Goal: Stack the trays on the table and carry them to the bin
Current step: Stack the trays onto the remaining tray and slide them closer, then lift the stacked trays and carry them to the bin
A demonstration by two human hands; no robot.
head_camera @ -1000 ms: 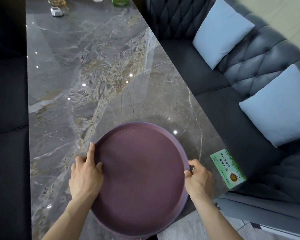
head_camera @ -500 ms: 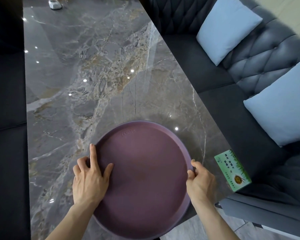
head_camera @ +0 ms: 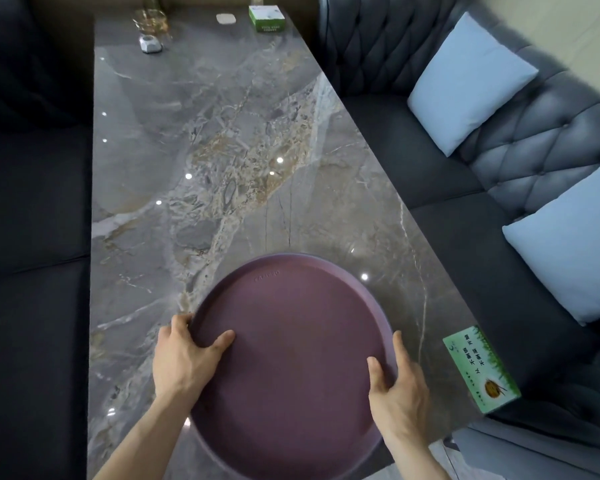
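Two hands: I had both on the tray [head_camera: 291,348], one at each side of its rim.
Left grip: my left hand [head_camera: 182,358] pinched the rim, thumb lying inside on the tray floor, fingers curled under the outer edge.
Right grip: my right hand [head_camera: 397,386] pinched the opposite rim, thumb inside, index finger laid along the outside edge.
Tray place: it sat at the near end of the surface [head_camera: 222,150], directly between my hands, its near edge hanging past the surface's near end toward me.
Key relation: the tray was round, so no long axis; both hands were equally close, opposite each other across its width, so I judged a level lift toward me was what the carry called for.
Stack: I could not tell whether one tray or several lay nested; only the top face showed.
Hidden: my fingertips under the rim, the tray's underside, and the bin, which was nowhere in view.
Nearby: a green box [head_camera: 480,370] lay just right of my right hand, apart from the tray.
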